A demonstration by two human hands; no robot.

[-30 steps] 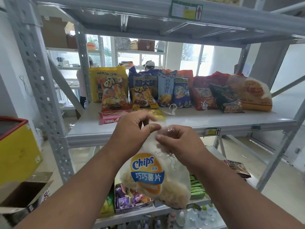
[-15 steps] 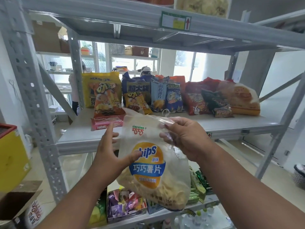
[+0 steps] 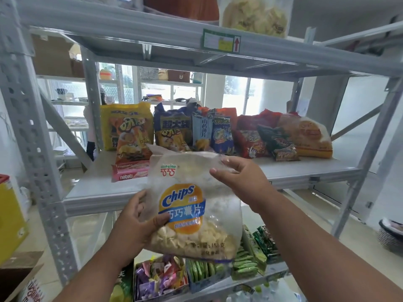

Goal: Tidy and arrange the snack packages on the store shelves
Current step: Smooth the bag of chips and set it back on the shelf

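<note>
I hold a clear Chips bag of pale crisps upright in front of the middle shelf. My left hand grips its lower left side, thumb across the front. My right hand pinches its upper right edge. On the shelf behind it stands a row of snack packages: a yellow bag, a dark blue bag, a red bag, a green packet and a clear orange-labelled bag. A pink Nabati wafer pack lies flat at the front left.
A grey perforated upright stands at the left. The top shelf carries another clear chip bag. The lower shelf holds a candy box and green packets. A yellow bin and a cardboard box stand at the left.
The Chips bag has risen toward the middle shelf. My left hand slid from the bag's top down to its lower left side. My right hand stays on the top edge.
</note>
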